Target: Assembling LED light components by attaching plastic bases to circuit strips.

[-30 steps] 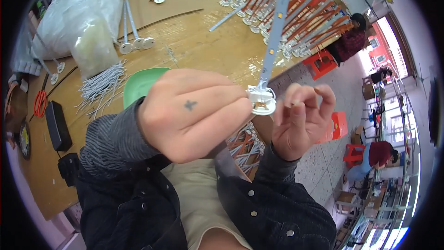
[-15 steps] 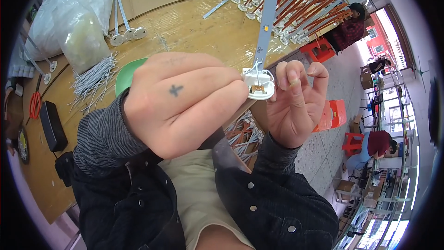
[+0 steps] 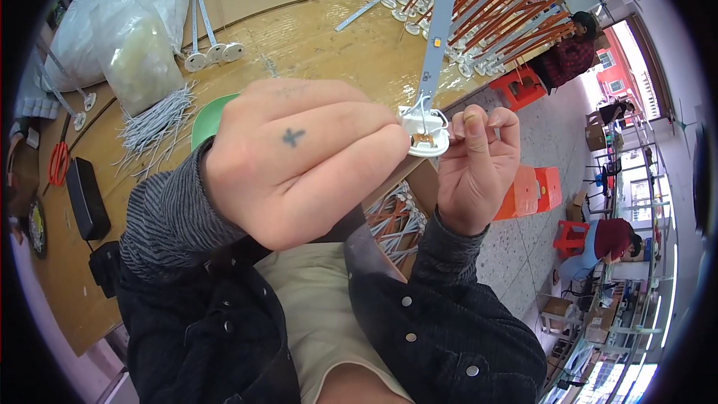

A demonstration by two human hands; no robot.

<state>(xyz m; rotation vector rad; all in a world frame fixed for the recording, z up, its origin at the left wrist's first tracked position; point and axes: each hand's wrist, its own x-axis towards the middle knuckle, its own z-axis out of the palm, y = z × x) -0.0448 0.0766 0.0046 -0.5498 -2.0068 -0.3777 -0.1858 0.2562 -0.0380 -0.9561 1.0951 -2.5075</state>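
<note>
My left hand (image 3: 307, 157) is closed round the near side of a round white end cap (image 3: 428, 146), its fingertips hidden behind the cap. A flat LED light strip (image 3: 437, 45) with small yellow chips rises from that cap. Thin white wires (image 3: 425, 105) run from the strip's lower end and loop into the cap, where a small brown part shows. At the cap's right edge is my right hand (image 3: 475, 172), thumb pressed to curled fingers. Whatever these fingers pinch, if anything, is too small to make out.
On the table (image 3: 299, 37) lie cut white wires (image 3: 153, 127), a plastic bag (image 3: 138, 60), a green dish (image 3: 208, 121), red-handled scissors (image 3: 58, 163) and a black case (image 3: 87, 198). Many strips with caps (image 3: 479, 22) stand at the far right. Beyond are orange stools (image 3: 527, 191) and two seated people.
My right hand has shifted slightly left, and its fingers sit closer together. The cap and strip have moved a little to the right in view, still in my left hand.
</note>
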